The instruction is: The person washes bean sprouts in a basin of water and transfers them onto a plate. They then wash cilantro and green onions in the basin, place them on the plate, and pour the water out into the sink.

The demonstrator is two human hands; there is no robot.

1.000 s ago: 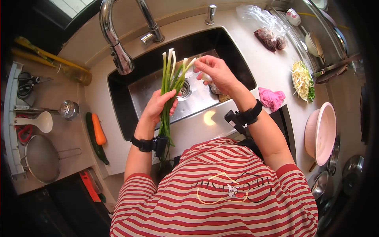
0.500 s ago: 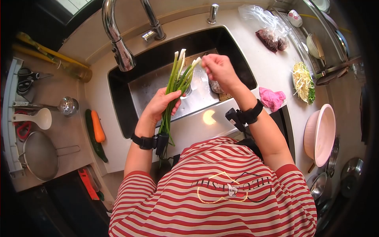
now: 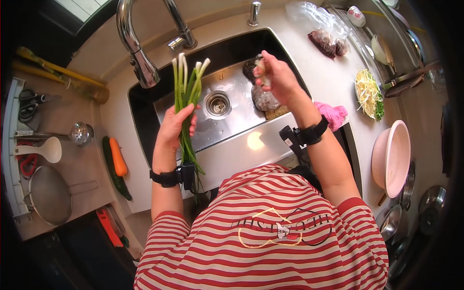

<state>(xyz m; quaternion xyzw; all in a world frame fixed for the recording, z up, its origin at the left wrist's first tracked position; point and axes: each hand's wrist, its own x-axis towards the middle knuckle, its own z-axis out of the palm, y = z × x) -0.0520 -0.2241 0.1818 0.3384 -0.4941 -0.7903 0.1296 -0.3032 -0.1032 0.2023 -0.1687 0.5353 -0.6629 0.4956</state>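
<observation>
A bunch of spring onions (image 3: 182, 89) stands upright in my left hand (image 3: 174, 126), white ends up and green leaves hanging down past my wrist. My left fingers are wrapped round it at the left side of the steel sink (image 3: 198, 133). Over the sink's right side, my right hand (image 3: 279, 79) is closed, with a small pale scrap at its fingertips that is too blurred to name. Below that hand lie a translucent bag-like bundle (image 3: 265, 100) and a brown sponge-like piece (image 3: 277, 113). The drain (image 3: 218, 105) shows between my hands.
A chrome faucet (image 3: 145, 67) overhangs the sink's left. A carrot (image 3: 118, 157) and cucumber (image 3: 112, 169) lie on the left counter. At right are a pink cloth (image 3: 331, 115), bean sprouts (image 3: 368, 92), a pink basin (image 3: 397, 159) and a plastic bag (image 3: 321, 24).
My left hand has moved left with the spring onions. My right hand has drawn away from their white ends, to the right, and a pale scrap now shows in its fingers.
</observation>
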